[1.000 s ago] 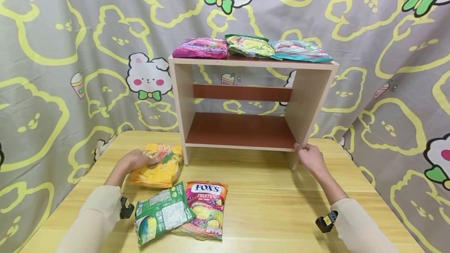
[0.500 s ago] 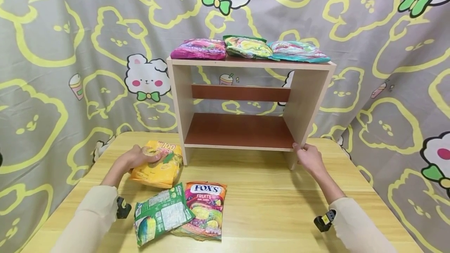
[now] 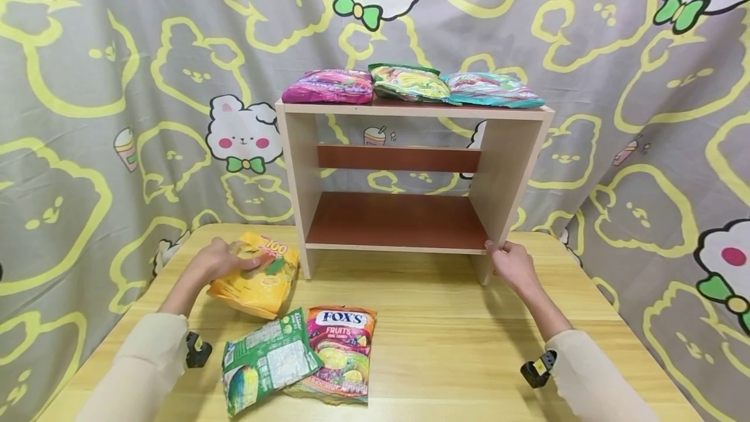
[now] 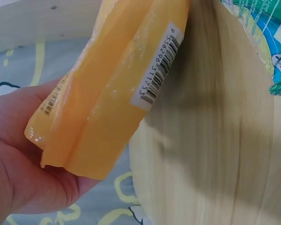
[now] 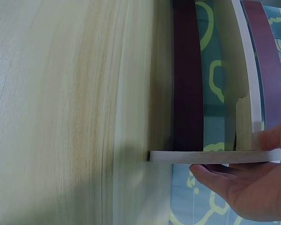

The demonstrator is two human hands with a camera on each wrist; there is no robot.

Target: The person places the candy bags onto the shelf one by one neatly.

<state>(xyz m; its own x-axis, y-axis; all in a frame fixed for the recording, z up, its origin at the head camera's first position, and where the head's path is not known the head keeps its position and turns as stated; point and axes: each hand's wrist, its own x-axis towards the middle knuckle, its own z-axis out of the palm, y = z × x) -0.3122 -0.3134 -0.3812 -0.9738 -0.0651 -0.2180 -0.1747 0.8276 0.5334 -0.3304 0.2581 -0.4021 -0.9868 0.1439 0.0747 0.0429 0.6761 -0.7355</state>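
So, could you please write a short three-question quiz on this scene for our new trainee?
1. True or false: the left hand is holding the yellow bag.
2. What is the right hand gripping? A) the table's edge; B) the side board of the shelf; C) the curtain.
3. How many bags lie on top of the shelf?

Key:
1. True.
2. B; the right wrist view shows the thumb and fingers on opposite sides of the board.
3. Three: the purple bag, the green-edged bag and the teal bag.

arms [image 3: 131, 370] outstretched; left hand [image 3: 227, 259] grips, right hand [image 3: 513, 266] seemingly pinches.
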